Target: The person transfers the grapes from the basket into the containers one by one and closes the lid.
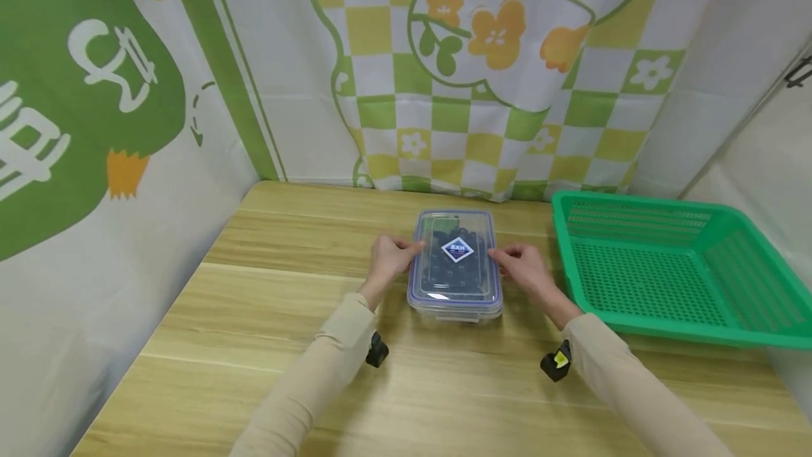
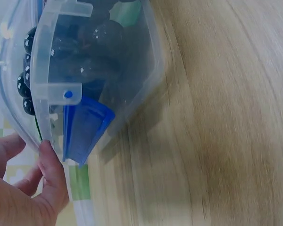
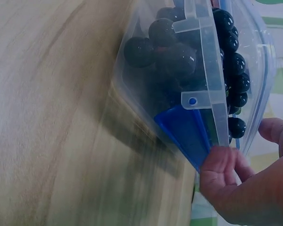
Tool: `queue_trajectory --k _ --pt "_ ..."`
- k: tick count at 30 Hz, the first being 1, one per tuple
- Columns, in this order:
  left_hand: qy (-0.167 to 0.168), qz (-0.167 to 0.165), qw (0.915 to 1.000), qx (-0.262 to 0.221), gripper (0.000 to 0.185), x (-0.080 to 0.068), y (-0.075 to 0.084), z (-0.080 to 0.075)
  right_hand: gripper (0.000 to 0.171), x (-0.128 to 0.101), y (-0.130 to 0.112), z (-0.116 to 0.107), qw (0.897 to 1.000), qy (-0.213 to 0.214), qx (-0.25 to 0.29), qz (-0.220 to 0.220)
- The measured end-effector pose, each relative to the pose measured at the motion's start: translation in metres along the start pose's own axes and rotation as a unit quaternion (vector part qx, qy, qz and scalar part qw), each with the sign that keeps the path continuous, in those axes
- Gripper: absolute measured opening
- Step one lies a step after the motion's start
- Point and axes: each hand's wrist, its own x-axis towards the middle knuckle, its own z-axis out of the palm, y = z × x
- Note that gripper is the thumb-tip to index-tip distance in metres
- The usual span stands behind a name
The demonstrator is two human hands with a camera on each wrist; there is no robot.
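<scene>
A clear plastic food container (image 1: 455, 314) stands on the table, its see-through lid (image 1: 438, 223) edged in blue-purple and bearing a diamond-shaped label (image 1: 457, 250). Inside lies a heap of dark, glossy grapes (image 3: 177, 59). My left hand (image 1: 390, 259) pinches the left edge, thumb on the lid and fingers at the box rim. On the opposite edge my right hand (image 1: 525, 270) grips likewise. Both wrist views show a blue latch, one (image 2: 87, 129) by the left hand and another (image 3: 186, 127) by the right, hanging down unfastened. The lid sits slightly above the box rim there.
To the right stands a green plastic basket (image 1: 660, 336) with perforated sides, close to the right forearm. Wood-grain tabletop (image 1: 254, 330) surrounds the container. A patterned curtain (image 1: 412, 115) hangs behind the table's back edge, and pale cloth covers both sides.
</scene>
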Motion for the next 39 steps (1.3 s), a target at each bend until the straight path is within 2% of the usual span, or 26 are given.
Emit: queue_trajectory --k 4,7,14,19,22,26,32,39 --pt "-0.008 -0.015 0.9998 -0.011 0.029 -0.001 0.000 0.003 0.044 0.001 0.000 0.002 0.999 -0.018 0.016 0.028" --pt "-0.010 -0.036 0.9991 -0.022 0.029 -0.002 0.000 0.005 0.044 0.002 0.000 0.003 0.999 -0.022 0.019 0.036" --pt "-0.022 -0.057 0.9978 -0.025 0.032 -0.001 0.006 0.011 0.043 0.003 0.000 0.001 0.997 -0.025 0.051 0.056" --pt "-0.049 -0.079 0.9950 -0.035 0.031 0.001 0.009 0.012 0.045 0.005 0.001 0.000 0.995 -0.031 0.066 0.066" --pt "-0.068 -0.089 0.9928 -0.043 0.024 0.004 0.006 0.011 0.048 0.007 0.004 0.002 0.994 -0.038 0.070 0.073" --pt "-0.085 -0.109 0.9889 -0.055 0.032 0.006 0.001 0.011 0.054 0.008 0.010 0.003 0.992 -0.052 0.080 0.088" --pt "-0.089 -0.126 0.9860 -0.063 0.033 0.005 0.002 0.011 0.058 0.008 0.015 0.002 0.987 -0.074 0.093 0.111" --pt "-0.090 -0.132 0.9852 -0.063 0.032 0.005 0.005 0.010 0.057 0.007 0.009 0.003 0.986 -0.065 0.105 0.111"
